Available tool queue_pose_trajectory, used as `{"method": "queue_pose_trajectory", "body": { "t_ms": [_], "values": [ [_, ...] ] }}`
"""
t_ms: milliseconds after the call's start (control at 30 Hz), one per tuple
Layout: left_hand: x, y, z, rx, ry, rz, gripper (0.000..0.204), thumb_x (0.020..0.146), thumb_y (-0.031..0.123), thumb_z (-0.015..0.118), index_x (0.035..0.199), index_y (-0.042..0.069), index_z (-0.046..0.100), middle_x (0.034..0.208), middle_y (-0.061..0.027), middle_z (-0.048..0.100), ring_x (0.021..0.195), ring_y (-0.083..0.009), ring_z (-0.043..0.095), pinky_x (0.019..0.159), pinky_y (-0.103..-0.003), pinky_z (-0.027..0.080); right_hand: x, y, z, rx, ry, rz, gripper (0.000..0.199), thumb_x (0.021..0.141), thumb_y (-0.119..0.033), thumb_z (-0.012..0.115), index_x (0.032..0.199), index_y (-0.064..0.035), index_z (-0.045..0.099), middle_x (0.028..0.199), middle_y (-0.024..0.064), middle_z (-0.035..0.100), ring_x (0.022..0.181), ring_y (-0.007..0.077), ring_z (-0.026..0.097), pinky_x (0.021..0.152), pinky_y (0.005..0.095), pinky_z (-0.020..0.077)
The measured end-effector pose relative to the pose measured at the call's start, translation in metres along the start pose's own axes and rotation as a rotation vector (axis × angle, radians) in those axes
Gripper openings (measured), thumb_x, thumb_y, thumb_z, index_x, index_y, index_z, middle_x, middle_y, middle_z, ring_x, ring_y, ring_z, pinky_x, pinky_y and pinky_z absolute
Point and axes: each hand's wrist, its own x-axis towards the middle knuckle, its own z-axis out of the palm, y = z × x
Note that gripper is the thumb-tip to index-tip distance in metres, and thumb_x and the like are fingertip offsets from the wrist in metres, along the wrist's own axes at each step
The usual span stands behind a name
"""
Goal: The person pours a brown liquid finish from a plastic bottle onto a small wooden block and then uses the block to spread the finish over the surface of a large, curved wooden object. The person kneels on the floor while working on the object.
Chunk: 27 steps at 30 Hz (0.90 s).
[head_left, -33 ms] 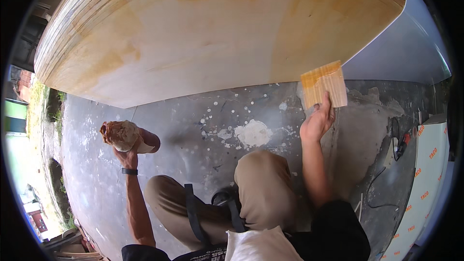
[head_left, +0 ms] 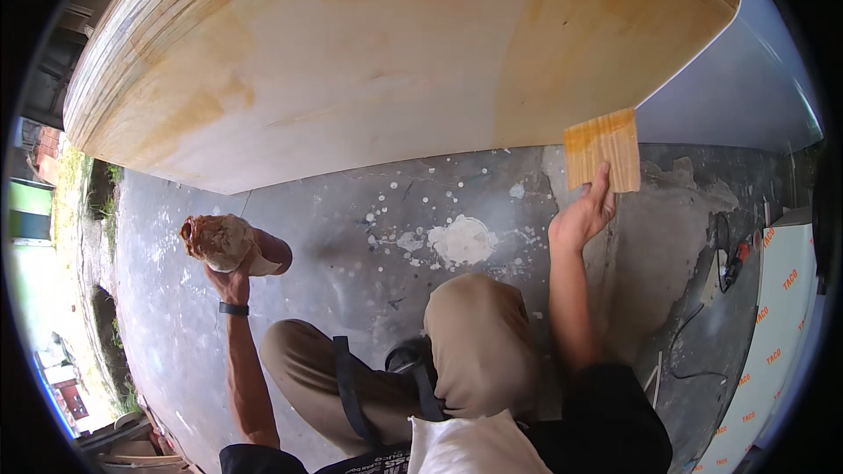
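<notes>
In my left hand [head_left: 230, 281] I grip a brown cylindrical can [head_left: 272, 253] from below. It lies tilted on its side, its mouth toward the left, and that end is crusted with pale and reddish-brown glue-like residue. My right hand [head_left: 582, 218] pinches a square, ribbed piece of cardboard [head_left: 606, 158] by its lower edge. A yellow-orange smear runs along the cardboard's upper edge. It is held in front of the lower edge of a large pale panel [head_left: 378, 79] stained with amber patches; whether they touch I cannot tell.
Grey concrete floor [head_left: 351, 211] with white paint splatters lies under the panel. A bluish-white sheet [head_left: 729, 88] curves away at the right. Further right are a power strip with a cable [head_left: 716, 272] and a long printed white box [head_left: 773, 298]. My bent knees [head_left: 479, 325] are between my arms.
My right hand has shifted slightly to the right with the cardboard, which has turned a little. My left hand and the can are almost unmoved.
</notes>
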Motion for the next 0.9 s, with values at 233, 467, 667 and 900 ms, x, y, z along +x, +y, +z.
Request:
{"method": "queue_pose_trajectory", "body": {
  "t_ms": [233,467,667,900],
  "values": [
    [0.022,0.074,0.006,0.010,-0.176,0.116,0.083,0.063,0.013,0.095,0.133,-0.002,0.054,0.125,-0.0130,0.065,0.111,-0.0234,0.065,0.098,-0.039,0.054,0.034,0.009,0.007,0.271,0.268,0.054,0.054,0.103,-0.033,0.064,0.144,-0.0019,0.051,0.144,0.0086,0.056,0.126,0.0161,0.053,0.108,0.0317,0.0385],
    [0.030,0.117,0.053,-0.054,-0.329,0.259,0.085,0.062,0.014,0.093,0.136,0.000,0.054,0.131,-0.0128,0.064,0.117,-0.0253,0.064,0.105,-0.041,0.051,-0.035,0.110,-0.074,0.354,-0.089,0.773,0.035,0.101,-0.028,0.065,0.131,-0.0093,0.059,0.119,0.0010,0.065,0.116,0.0121,0.060,0.102,0.0330,0.0475],
    [0.025,0.172,0.117,0.228,-0.590,0.386,0.091,0.058,0.014,0.092,0.137,0.005,0.048,0.117,-0.0182,0.072,0.107,-0.0333,0.072,0.094,-0.042,0.057,-0.069,0.101,-0.062,0.324,-0.393,0.812,0.034,0.094,-0.015,0.070,0.125,-0.0024,0.061,0.120,0.0048,0.064,0.115,0.0129,0.058,0.102,0.0301,0.0445],
    [0.027,0.207,0.142,0.688,-0.774,0.550,0.092,0.058,0.017,0.087,0.139,0.007,0.045,0.113,-0.0203,0.069,0.101,-0.0411,0.068,0.084,-0.047,0.056,-0.068,0.057,-0.043,0.272,-0.680,0.729,0.026,0.095,-0.016,0.066,0.115,0.0001,0.065,0.108,0.0080,0.069,0.100,0.0153,0.067,0.089,0.0318,0.0535]
  ]
}}
